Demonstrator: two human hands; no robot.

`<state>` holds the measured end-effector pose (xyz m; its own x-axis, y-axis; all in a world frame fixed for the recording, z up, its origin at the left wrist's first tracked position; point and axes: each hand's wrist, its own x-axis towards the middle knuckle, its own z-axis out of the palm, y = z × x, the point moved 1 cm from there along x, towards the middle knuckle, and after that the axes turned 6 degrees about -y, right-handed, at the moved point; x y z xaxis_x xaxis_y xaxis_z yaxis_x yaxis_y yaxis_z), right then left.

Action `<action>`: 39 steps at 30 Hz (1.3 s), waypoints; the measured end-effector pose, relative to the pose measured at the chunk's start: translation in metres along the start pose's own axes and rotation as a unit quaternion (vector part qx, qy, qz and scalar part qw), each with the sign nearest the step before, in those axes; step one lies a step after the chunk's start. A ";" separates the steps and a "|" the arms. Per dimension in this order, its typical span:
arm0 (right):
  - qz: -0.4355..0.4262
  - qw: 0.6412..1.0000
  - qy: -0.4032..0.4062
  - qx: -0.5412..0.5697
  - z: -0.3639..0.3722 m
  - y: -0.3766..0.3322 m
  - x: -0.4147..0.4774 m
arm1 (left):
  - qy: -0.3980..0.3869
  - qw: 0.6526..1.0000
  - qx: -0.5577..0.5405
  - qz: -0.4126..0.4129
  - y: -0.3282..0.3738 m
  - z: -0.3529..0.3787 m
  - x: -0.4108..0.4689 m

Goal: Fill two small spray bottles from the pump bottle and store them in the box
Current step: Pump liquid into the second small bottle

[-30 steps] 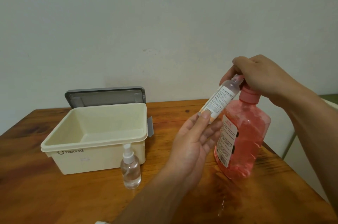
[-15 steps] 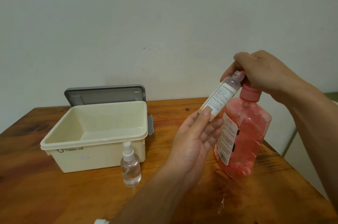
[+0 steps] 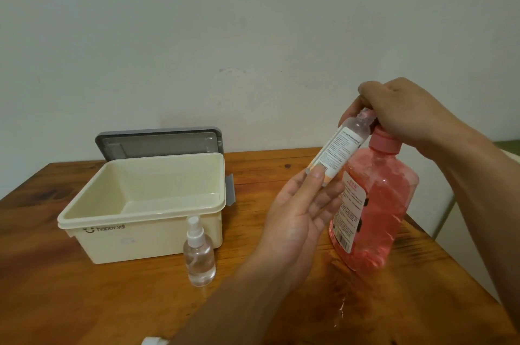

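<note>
My left hand (image 3: 301,215) holds the base of a small labelled bottle (image 3: 339,149), tilted with its open neck up against the pump of the big pink pump bottle (image 3: 374,204). My right hand (image 3: 399,111) is closed over the pump head, which it hides. A second small clear spray bottle (image 3: 199,253) with a white sprayer stands upright on the table, just in front of the cream box (image 3: 140,237). The box is open and looks bare inside.
The box's grey lid (image 3: 159,142) leans upright behind it against the wall. The wooden table (image 3: 70,302) ends close to the right of the pump bottle. Wet drops (image 3: 342,309) lie on the wood in front of the pump bottle. A white cap (image 3: 150,341) peeks in at the bottom edge.
My right hand has risen slightly on the pump head. The small bottle stays tilted at the pump in my left hand.
</note>
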<state>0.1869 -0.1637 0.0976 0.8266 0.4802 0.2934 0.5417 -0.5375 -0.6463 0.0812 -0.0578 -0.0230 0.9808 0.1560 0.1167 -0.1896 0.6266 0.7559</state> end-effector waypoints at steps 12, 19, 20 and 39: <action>0.001 1.000 0.006 0.007 -0.002 -0.002 0.000 | -0.006 1.000 -0.002 -0.001 0.000 0.001 0.002; 0.009 1.000 -0.008 0.024 -0.003 -0.001 -0.001 | -0.006 1.000 0.008 -0.001 0.000 0.000 0.001; 0.007 1.000 -0.006 0.022 -0.003 -0.002 0.000 | -0.007 1.000 0.009 -0.002 0.000 0.000 0.000; -0.002 1.000 0.000 -0.004 -0.003 -0.001 0.000 | -0.006 1.000 0.003 0.003 -0.001 0.001 0.001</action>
<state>0.1872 -0.1648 0.1004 0.8242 0.4824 0.2966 0.5466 -0.5406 -0.6395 0.0821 -0.0591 -0.0224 0.9802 0.1506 0.1285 -0.1950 0.6214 0.7588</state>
